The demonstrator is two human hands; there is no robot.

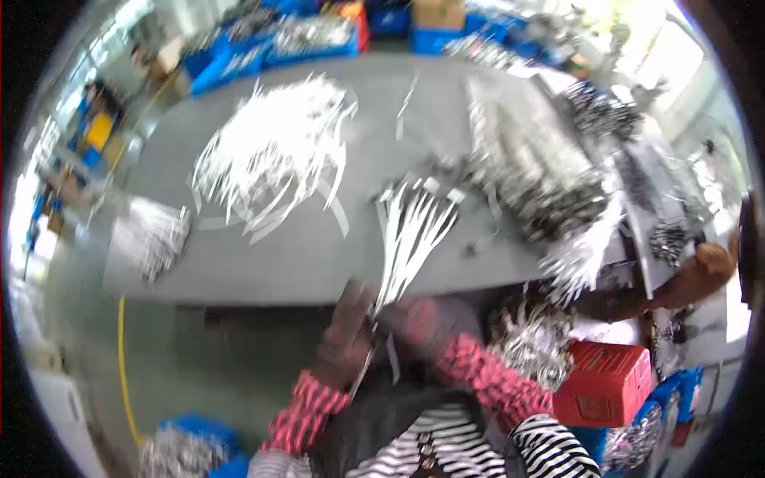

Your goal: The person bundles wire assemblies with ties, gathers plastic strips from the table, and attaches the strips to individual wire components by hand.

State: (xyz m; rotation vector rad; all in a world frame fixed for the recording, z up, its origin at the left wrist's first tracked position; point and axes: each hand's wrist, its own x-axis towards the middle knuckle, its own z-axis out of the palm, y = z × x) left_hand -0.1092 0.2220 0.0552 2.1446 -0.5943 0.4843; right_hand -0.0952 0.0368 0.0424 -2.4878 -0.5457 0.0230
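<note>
I saw both hands, left hand and right hand, closed around 1 bundle of long white plastic strips. The bundle leaned over the grey table edge, and the picture was blurred.

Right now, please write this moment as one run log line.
left hand: on white strips bundle | right hand: on same bundle, grip blurred | grey table: loose white strips pile | red crate
</note>
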